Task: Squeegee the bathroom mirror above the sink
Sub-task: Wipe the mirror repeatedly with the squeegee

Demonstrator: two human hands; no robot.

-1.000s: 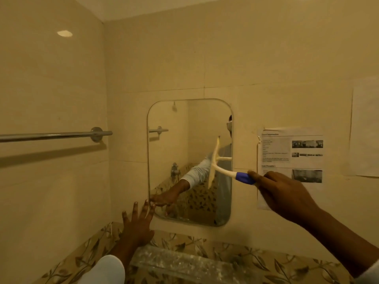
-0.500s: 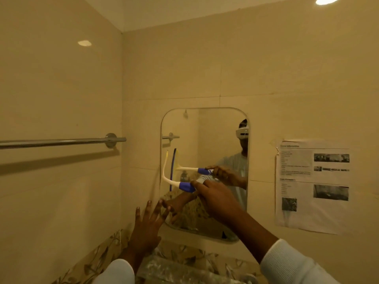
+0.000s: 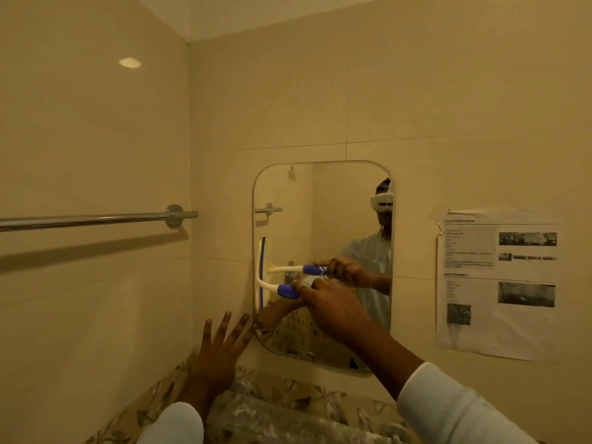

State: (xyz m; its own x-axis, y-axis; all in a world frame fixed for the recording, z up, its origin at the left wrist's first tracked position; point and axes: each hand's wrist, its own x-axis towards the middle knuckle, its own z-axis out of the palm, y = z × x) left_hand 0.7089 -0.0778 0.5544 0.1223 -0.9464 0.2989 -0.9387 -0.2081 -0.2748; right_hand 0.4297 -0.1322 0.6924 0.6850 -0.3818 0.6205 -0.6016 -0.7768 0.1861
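A rounded rectangular mirror (image 3: 336, 219) hangs on the tiled wall ahead. My right hand (image 3: 330, 307) grips the blue handle of a white squeegee (image 3: 270, 285). Its blade stands upright against the glass at the mirror's left edge, about mid-height. My left hand (image 3: 221, 350) rests flat with fingers spread on the wall, touching the mirror's lower left corner. The glass reflects the squeegee, both arms and a person wearing a headset.
A chrome towel bar (image 3: 96, 219) runs along the left wall at mirror height. A printed paper notice (image 3: 496, 283) is stuck to the wall right of the mirror. A leaf-patterned tile band (image 3: 288, 395) and a mottled ledge lie below.
My right hand has swept the squeegee from the mirror's right edge across to its left edge. The left hand stayed pressed by the lower left corner. The view shifted up and left.
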